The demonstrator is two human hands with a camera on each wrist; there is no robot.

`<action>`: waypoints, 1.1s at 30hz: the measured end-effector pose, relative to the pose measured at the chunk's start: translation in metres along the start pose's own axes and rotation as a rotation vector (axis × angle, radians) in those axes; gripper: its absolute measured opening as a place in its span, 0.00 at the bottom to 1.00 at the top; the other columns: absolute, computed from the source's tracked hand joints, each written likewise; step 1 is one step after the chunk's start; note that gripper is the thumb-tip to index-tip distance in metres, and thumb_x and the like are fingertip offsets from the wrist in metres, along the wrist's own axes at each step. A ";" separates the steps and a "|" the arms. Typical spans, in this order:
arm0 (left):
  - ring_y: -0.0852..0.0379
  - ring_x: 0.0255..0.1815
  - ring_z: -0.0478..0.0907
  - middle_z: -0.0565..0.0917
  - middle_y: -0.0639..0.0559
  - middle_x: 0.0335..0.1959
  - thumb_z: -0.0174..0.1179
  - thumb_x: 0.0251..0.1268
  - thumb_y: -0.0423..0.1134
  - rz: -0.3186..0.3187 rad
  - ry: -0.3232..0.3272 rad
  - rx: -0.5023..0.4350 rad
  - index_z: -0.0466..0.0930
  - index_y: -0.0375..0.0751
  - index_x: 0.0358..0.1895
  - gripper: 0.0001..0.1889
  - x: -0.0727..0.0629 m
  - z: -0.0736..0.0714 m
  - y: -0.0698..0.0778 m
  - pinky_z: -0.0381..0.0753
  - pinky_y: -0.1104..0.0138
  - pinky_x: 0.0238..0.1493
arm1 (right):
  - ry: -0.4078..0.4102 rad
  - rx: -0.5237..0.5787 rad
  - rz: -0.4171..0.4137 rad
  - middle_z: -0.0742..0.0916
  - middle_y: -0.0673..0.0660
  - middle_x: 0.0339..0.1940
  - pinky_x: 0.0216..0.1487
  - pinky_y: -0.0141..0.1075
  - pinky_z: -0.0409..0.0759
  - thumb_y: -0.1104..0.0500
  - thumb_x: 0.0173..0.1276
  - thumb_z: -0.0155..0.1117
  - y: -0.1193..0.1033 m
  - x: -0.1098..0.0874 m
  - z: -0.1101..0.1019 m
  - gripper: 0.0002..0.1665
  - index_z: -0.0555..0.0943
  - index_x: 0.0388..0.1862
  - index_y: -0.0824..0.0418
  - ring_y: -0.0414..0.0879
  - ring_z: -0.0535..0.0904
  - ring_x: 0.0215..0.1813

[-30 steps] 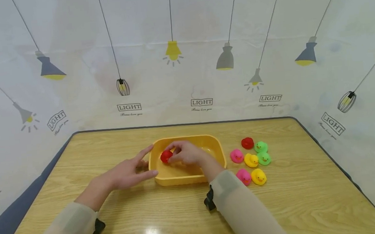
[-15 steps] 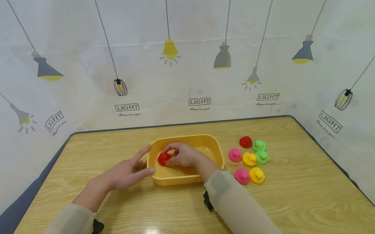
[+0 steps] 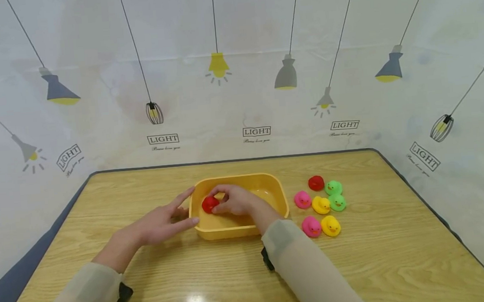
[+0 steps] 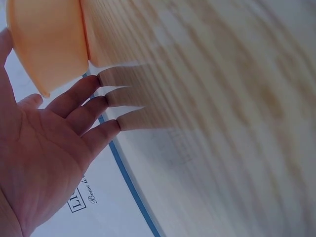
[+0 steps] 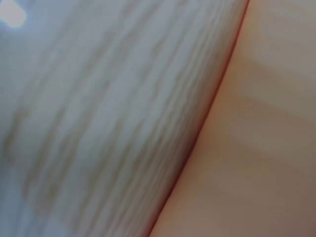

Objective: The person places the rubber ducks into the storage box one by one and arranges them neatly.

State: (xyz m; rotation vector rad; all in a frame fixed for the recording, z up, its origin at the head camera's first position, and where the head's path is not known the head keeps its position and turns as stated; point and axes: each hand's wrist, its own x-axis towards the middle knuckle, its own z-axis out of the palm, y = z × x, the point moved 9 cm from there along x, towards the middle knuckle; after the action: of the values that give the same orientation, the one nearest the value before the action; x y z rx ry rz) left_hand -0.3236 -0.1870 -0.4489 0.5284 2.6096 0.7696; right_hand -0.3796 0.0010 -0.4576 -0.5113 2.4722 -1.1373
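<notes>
Inside a yellow plastic basin (image 3: pixel 231 233), near its left end, lies a red rubber duck (image 3: pixel 209 205). My right hand (image 3: pixel 241 202) reaches over the near rim and pinches it between thumb and fingers, which cover part of the duck. My left hand (image 3: pixel 157 227) is spread against the basin's left side, thumb and index finger at the rim. The left wrist view shows the palm and the other fingertips (image 4: pixel 114 126) down at the tabletop, beside the basin wall (image 4: pixel 49 39). Only the basin's outer side (image 5: pixel 256 148) and wood show in the right wrist view; the right hand is outside it.
Right of the basin several rubber ducks stand loosely grouped: a red one (image 3: pixel 316 183), green ones (image 3: pixel 337 202), pink ones (image 3: pixel 311 226) and yellow ones (image 3: pixel 331 226). The wooden table (image 3: pixel 382 253) meets a wall covering (image 3: pixel 204 102) printed with lamps.
The view has shifted slightly, moving everything a little left in frame. My right hand keeps its pinch on the red duck in the basin; the left hand stays at the rim.
</notes>
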 end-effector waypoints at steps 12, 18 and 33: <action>0.31 0.80 0.74 0.78 0.37 0.79 0.53 0.77 0.77 -0.010 0.005 0.006 0.36 0.73 0.92 0.51 0.001 -0.003 -0.002 0.67 0.27 0.78 | -0.001 -0.002 -0.004 0.86 0.56 0.47 0.55 0.39 0.74 0.55 0.76 0.77 -0.002 0.001 -0.001 0.19 0.86 0.63 0.48 0.49 0.77 0.47; 0.32 0.81 0.74 0.79 0.38 0.79 0.55 0.76 0.77 -0.011 0.006 -0.004 0.36 0.74 0.91 0.51 0.001 -0.003 -0.003 0.66 0.28 0.80 | -0.008 -0.003 -0.004 0.84 0.55 0.43 0.53 0.39 0.73 0.55 0.76 0.77 -0.002 0.001 0.000 0.20 0.86 0.63 0.48 0.49 0.77 0.46; 0.32 0.80 0.74 0.79 0.37 0.78 0.56 0.76 0.76 -0.004 0.005 -0.018 0.39 0.73 0.92 0.50 0.000 -0.002 -0.001 0.66 0.29 0.80 | -0.014 -0.025 -0.003 0.82 0.54 0.39 0.52 0.40 0.74 0.57 0.75 0.77 -0.004 -0.001 0.003 0.22 0.83 0.65 0.48 0.49 0.76 0.43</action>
State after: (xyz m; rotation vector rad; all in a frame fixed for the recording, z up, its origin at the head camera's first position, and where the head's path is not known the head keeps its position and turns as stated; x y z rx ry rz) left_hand -0.3243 -0.1886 -0.4480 0.5164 2.6045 0.7933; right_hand -0.3766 -0.0028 -0.4563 -0.5281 2.4770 -1.1016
